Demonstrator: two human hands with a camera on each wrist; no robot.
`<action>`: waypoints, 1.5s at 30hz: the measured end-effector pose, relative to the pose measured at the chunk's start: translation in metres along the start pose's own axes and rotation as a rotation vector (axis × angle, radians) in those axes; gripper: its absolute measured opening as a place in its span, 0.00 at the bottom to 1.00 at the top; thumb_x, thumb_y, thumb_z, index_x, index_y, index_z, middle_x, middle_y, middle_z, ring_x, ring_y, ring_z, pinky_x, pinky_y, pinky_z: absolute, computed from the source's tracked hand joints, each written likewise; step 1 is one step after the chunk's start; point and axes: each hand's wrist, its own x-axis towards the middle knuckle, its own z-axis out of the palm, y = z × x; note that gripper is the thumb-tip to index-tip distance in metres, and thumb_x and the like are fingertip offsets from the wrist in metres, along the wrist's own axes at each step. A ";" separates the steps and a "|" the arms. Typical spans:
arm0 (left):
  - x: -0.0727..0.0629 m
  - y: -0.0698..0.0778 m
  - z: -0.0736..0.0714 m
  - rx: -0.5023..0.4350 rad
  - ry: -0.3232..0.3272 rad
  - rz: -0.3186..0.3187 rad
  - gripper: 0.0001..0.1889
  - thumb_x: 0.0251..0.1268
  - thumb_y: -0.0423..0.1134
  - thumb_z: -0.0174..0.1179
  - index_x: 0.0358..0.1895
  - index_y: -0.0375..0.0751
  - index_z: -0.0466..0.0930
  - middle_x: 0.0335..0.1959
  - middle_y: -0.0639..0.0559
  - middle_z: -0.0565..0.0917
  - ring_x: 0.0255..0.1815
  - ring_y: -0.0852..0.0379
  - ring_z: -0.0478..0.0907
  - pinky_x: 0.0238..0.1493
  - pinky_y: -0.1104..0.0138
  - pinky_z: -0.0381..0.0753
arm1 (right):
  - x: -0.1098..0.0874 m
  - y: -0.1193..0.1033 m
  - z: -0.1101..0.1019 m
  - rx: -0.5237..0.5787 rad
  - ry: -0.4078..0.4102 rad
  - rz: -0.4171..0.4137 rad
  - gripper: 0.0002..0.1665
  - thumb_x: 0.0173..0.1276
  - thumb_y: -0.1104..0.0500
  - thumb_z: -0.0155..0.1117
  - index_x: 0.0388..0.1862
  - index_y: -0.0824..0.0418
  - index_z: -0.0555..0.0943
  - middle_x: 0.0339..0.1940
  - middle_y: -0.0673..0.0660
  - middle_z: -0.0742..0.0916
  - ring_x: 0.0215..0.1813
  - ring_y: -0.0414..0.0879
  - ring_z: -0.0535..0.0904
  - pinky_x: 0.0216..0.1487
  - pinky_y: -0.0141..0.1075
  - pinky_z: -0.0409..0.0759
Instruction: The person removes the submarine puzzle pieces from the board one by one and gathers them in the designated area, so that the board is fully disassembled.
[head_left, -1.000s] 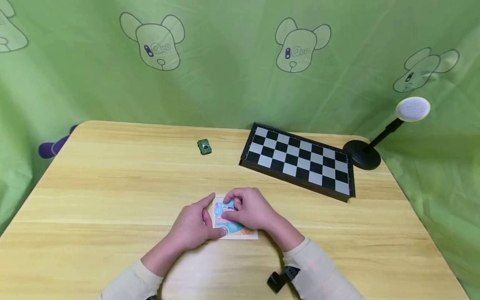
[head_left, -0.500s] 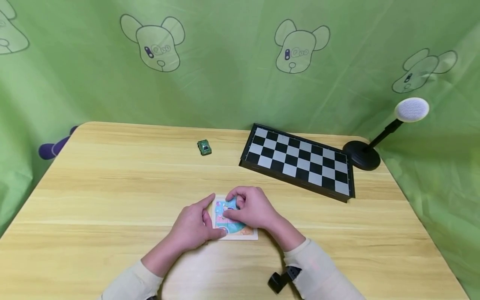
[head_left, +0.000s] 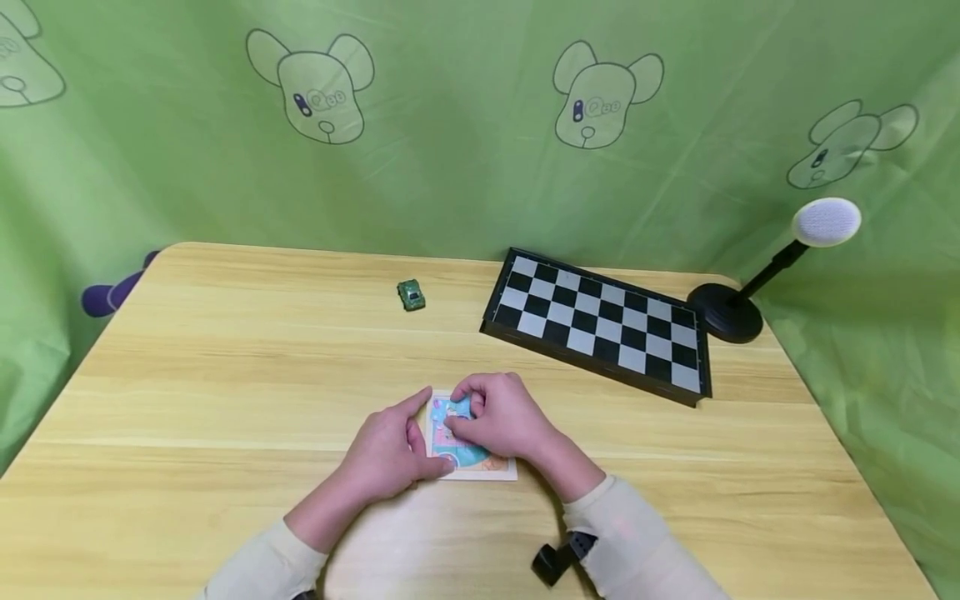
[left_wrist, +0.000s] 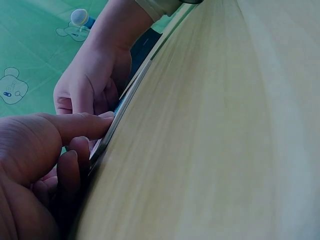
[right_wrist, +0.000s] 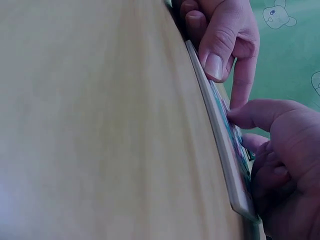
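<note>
A small jigsaw puzzle [head_left: 467, 455] with a pale frame and a blue, pink and orange picture lies flat on the table in front of me. My left hand [head_left: 384, 454] holds its left side: the thumb presses on the near edge while the forefinger reaches along to the far left corner. From the right, my right hand [head_left: 508, 417] comes over the picture, its thumb and forefinger pinching at a puzzle piece mostly hidden beneath them. The other right fingers are curled in. Edge-on in the right wrist view, the puzzle's frame [right_wrist: 221, 137] looks thin.
Beyond the hands, a black-and-white chessboard case [head_left: 600, 321] lies at an angle at the back right. A round-headed stand [head_left: 726, 310] is beside its far end. A small green toy car [head_left: 411, 295] sits near the back edge. Green cloth [head_left: 465, 183] hangs behind the table.
The right thumb and forefinger shift slightly on the puzzle picture. The left hand keeps its place, and the puzzle stays where it was.
</note>
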 end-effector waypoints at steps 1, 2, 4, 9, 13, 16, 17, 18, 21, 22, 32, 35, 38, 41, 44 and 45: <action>0.000 0.000 0.000 0.002 0.000 0.000 0.51 0.45 0.42 0.80 0.74 0.31 0.63 0.18 0.56 0.76 0.17 0.58 0.72 0.23 0.64 0.71 | 0.000 0.000 0.001 -0.002 0.010 -0.002 0.12 0.58 0.53 0.78 0.37 0.54 0.86 0.10 0.46 0.72 0.14 0.38 0.69 0.22 0.33 0.69; 0.000 0.000 0.000 0.004 -0.001 0.000 0.51 0.45 0.42 0.80 0.74 0.31 0.63 0.18 0.56 0.76 0.17 0.58 0.72 0.23 0.64 0.71 | 0.000 0.000 0.001 -0.002 0.020 -0.003 0.11 0.58 0.54 0.78 0.38 0.54 0.86 0.10 0.45 0.72 0.15 0.38 0.69 0.22 0.33 0.68; 0.000 0.000 0.000 0.007 -0.002 0.000 0.51 0.45 0.42 0.80 0.74 0.31 0.63 0.17 0.57 0.76 0.17 0.58 0.72 0.23 0.64 0.72 | -0.001 0.000 0.002 0.002 0.035 -0.003 0.11 0.59 0.54 0.78 0.39 0.54 0.86 0.10 0.45 0.71 0.15 0.38 0.68 0.23 0.33 0.68; 0.000 -0.001 0.000 0.010 -0.002 0.005 0.51 0.45 0.42 0.80 0.74 0.31 0.63 0.17 0.57 0.76 0.16 0.59 0.72 0.24 0.64 0.72 | -0.001 -0.002 0.002 0.024 0.024 0.011 0.15 0.56 0.52 0.81 0.40 0.53 0.86 0.12 0.46 0.70 0.17 0.38 0.66 0.24 0.33 0.68; 0.000 -0.001 0.000 0.010 0.000 0.011 0.51 0.46 0.42 0.80 0.74 0.32 0.63 0.17 0.57 0.76 0.16 0.59 0.72 0.24 0.64 0.72 | 0.001 -0.002 0.002 0.002 -0.002 0.017 0.19 0.52 0.48 0.82 0.40 0.52 0.85 0.13 0.46 0.71 0.18 0.38 0.68 0.23 0.33 0.67; 0.000 -0.001 -0.001 0.008 -0.001 0.013 0.51 0.46 0.42 0.80 0.74 0.31 0.63 0.17 0.58 0.76 0.16 0.59 0.72 0.23 0.64 0.72 | 0.003 -0.002 0.003 -0.013 -0.005 0.014 0.19 0.52 0.47 0.82 0.39 0.52 0.85 0.13 0.46 0.72 0.18 0.39 0.68 0.23 0.33 0.67; 0.000 0.000 -0.001 0.006 -0.002 0.013 0.51 0.46 0.42 0.80 0.74 0.31 0.63 0.17 0.57 0.76 0.16 0.59 0.72 0.23 0.64 0.72 | 0.003 -0.002 0.004 -0.013 -0.004 0.014 0.19 0.53 0.48 0.82 0.39 0.52 0.85 0.13 0.46 0.72 0.18 0.39 0.68 0.23 0.33 0.67; 0.000 0.000 -0.001 0.005 -0.003 0.012 0.51 0.46 0.42 0.80 0.74 0.31 0.63 0.17 0.57 0.76 0.16 0.59 0.72 0.23 0.64 0.72 | 0.003 -0.003 0.004 -0.009 -0.003 0.015 0.18 0.53 0.49 0.82 0.38 0.52 0.85 0.13 0.47 0.72 0.18 0.39 0.68 0.23 0.33 0.67; 0.001 0.000 -0.001 0.002 -0.004 0.011 0.51 0.46 0.42 0.80 0.74 0.31 0.63 0.17 0.57 0.76 0.16 0.59 0.73 0.23 0.64 0.72 | 0.003 -0.005 0.003 0.014 -0.005 0.029 0.15 0.55 0.53 0.81 0.37 0.53 0.84 0.12 0.47 0.71 0.17 0.39 0.67 0.23 0.33 0.66; 0.001 0.000 -0.001 0.002 -0.005 0.010 0.51 0.46 0.42 0.80 0.74 0.31 0.63 0.17 0.57 0.76 0.16 0.59 0.73 0.23 0.64 0.72 | 0.003 -0.006 0.003 0.025 -0.009 0.037 0.14 0.55 0.54 0.81 0.37 0.54 0.84 0.12 0.47 0.71 0.17 0.39 0.67 0.23 0.33 0.66; 0.000 -0.001 -0.001 -0.005 -0.006 0.003 0.51 0.46 0.42 0.80 0.74 0.32 0.62 0.18 0.56 0.76 0.16 0.58 0.72 0.23 0.64 0.72 | 0.002 -0.010 -0.002 0.144 -0.054 0.121 0.18 0.51 0.60 0.83 0.37 0.55 0.82 0.14 0.49 0.70 0.18 0.41 0.68 0.21 0.31 0.66; 0.000 -0.001 0.000 -0.011 -0.004 0.002 0.51 0.46 0.42 0.80 0.74 0.32 0.62 0.18 0.56 0.76 0.16 0.58 0.72 0.23 0.64 0.72 | 0.000 -0.010 -0.003 0.164 -0.027 0.124 0.19 0.50 0.60 0.83 0.37 0.55 0.82 0.14 0.48 0.69 0.18 0.41 0.66 0.23 0.32 0.67; 0.000 -0.001 0.000 -0.011 -0.002 0.002 0.51 0.45 0.41 0.80 0.74 0.32 0.63 0.18 0.56 0.76 0.16 0.58 0.72 0.23 0.64 0.72 | -0.003 -0.011 -0.005 0.163 0.013 0.116 0.19 0.49 0.60 0.84 0.37 0.54 0.82 0.13 0.47 0.67 0.19 0.41 0.64 0.28 0.34 0.69; 0.000 -0.001 0.000 -0.013 -0.004 -0.002 0.52 0.45 0.41 0.81 0.74 0.32 0.62 0.18 0.56 0.76 0.16 0.58 0.72 0.22 0.64 0.71 | -0.008 -0.010 -0.008 0.159 0.050 0.109 0.19 0.49 0.61 0.84 0.37 0.54 0.83 0.13 0.47 0.66 0.19 0.41 0.63 0.33 0.38 0.72; 0.001 -0.001 0.001 -0.013 -0.008 -0.007 0.52 0.45 0.41 0.81 0.75 0.32 0.62 0.18 0.55 0.76 0.15 0.58 0.72 0.22 0.64 0.71 | -0.013 -0.008 -0.015 0.158 0.073 0.119 0.19 0.49 0.61 0.84 0.37 0.54 0.83 0.13 0.48 0.66 0.19 0.41 0.62 0.36 0.40 0.73; 0.001 -0.001 0.001 -0.014 -0.010 -0.008 0.52 0.45 0.42 0.81 0.75 0.32 0.61 0.18 0.55 0.76 0.15 0.57 0.73 0.22 0.64 0.71 | -0.015 -0.007 -0.017 0.159 0.078 0.123 0.19 0.49 0.62 0.84 0.38 0.54 0.83 0.13 0.48 0.66 0.19 0.41 0.62 0.37 0.40 0.73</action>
